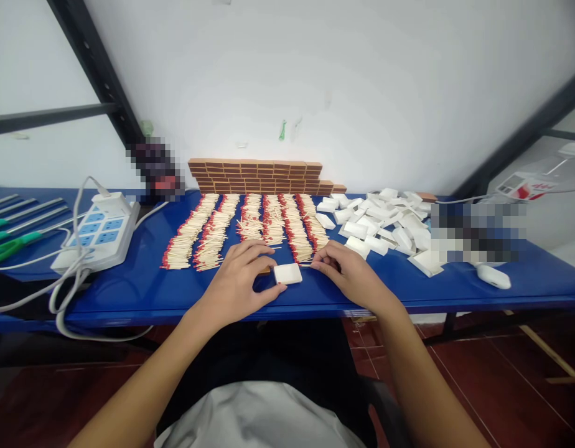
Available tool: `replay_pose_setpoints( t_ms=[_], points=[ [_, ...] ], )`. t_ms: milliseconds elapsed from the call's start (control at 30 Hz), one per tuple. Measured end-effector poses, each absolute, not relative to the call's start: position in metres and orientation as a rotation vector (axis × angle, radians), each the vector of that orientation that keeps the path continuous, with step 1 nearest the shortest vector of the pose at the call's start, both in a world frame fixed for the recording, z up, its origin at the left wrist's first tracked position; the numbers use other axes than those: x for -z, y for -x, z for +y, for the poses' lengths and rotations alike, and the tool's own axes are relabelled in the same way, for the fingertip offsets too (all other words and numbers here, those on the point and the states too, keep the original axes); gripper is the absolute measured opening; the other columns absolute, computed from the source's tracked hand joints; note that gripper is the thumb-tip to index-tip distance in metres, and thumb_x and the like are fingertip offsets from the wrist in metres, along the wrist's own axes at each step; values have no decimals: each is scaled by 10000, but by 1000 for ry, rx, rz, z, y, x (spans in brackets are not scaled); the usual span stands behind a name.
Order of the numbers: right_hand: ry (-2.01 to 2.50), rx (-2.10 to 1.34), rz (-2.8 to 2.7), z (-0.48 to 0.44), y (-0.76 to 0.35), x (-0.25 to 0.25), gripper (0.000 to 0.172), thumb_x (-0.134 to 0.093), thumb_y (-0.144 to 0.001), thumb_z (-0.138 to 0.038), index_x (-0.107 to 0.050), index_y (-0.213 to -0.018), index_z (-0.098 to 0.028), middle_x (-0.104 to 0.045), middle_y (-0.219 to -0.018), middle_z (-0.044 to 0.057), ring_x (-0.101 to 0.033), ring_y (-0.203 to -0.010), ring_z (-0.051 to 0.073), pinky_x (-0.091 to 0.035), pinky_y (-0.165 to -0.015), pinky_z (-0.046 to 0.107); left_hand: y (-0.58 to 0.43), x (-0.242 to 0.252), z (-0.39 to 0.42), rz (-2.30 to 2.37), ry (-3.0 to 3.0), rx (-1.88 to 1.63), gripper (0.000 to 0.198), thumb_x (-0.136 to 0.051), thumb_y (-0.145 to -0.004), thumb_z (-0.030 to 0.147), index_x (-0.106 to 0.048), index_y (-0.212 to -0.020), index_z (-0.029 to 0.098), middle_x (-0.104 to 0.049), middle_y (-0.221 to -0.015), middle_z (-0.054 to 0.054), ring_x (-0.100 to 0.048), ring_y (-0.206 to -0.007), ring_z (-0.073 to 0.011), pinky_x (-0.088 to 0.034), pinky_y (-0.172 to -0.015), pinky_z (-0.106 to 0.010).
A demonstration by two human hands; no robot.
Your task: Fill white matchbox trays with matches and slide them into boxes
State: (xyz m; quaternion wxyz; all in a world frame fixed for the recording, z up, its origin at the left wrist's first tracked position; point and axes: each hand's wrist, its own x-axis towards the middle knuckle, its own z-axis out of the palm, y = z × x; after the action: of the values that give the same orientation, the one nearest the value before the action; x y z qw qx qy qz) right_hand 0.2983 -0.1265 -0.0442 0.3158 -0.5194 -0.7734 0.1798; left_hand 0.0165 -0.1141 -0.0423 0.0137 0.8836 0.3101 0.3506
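Note:
My left hand (241,279) curls its thumb and fingers around the short left side of a small white matchbox tray (288,274) on the blue table. Behind those fingers a brown matchbox sleeve (265,270) shows only in part. To the right of the tray, my right hand (346,269) pinches a matchstick (305,265), whose end points at the tray; whether it is one stick or more I cannot tell. Just beyond both hands lie several long rows of red-tipped matches (264,218). The tray's inside is too small to make out.
A wall of stacked brown matchboxes (254,177) stands at the back. White trays (378,218) lie heaped at the right, near a rounded white case (493,275). At left are a power strip (103,233) with cables and green-handled tools (12,247). The table's front edge (325,311) runs below my wrists.

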Motion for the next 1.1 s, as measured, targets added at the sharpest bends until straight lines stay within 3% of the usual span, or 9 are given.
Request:
replay_pose_setpoints(
  t_ms=[133, 500, 800, 967, 1100],
  points=[
    [1312, -481, -1991, -132, -294, 39, 163, -618, -1060, -345, -678, -957, -234, -578, -884, 18, -551, -762, 186, -442, -694, 322, -16, 43, -113, 938, -2775, -1175, 259, -843, -892, 346, -712, -1064, 202, -751, -1244, -106, -640, -1286, -320, -494, -1121, -529],
    [1230, -197, -2266, -144, -256, 33, 96, -554, -1086, -231, -620, -1016, -230, -630, -1036, 59, -651, -894, 221, -509, -807, 352, -16, 44, -113, 876, -2788, -1217, 227, -845, -890, 334, -712, -1029, 213, -763, -1226, -98, -652, -1274, -309, -516, -1108, -527],
    [1299, -300, -1993, -133, -292, 41, 126, -639, -1052, -327, -712, -1007, -236, -559, -868, 11, -533, -690, 165, -457, -676, 324, -16, 43, -114, 908, -2781, -1175, 212, -831, -902, 346, -719, -1018, 208, -769, -1230, -98, -654, -1275, -315, -507, -1116, -524],
    [1354, -338, -2057, -128, -301, 43, 143, -643, -1036, -325, -744, -1096, -243, -578, -926, 31, -543, -713, 174, -473, -712, 343, -16, 41, -115, 912, -2784, -1146, 229, -827, -902, 347, -729, -1049, 202, -769, -1237, -104, -661, -1261, -319, -510, -1106, -525],
    [1393, -349, -2084, -127, -296, 41, 143, -627, -1030, -316, -723, -970, -230, -577, -907, 32, -550, -726, 180, -467, -710, 342, -17, 41, -115, 896, -2779, -1161, 216, -825, -902, 339, -734, -1039, 198, -773, -1223, -111, -669, -1249, -322, -515, -1093, -528]
  ],
)
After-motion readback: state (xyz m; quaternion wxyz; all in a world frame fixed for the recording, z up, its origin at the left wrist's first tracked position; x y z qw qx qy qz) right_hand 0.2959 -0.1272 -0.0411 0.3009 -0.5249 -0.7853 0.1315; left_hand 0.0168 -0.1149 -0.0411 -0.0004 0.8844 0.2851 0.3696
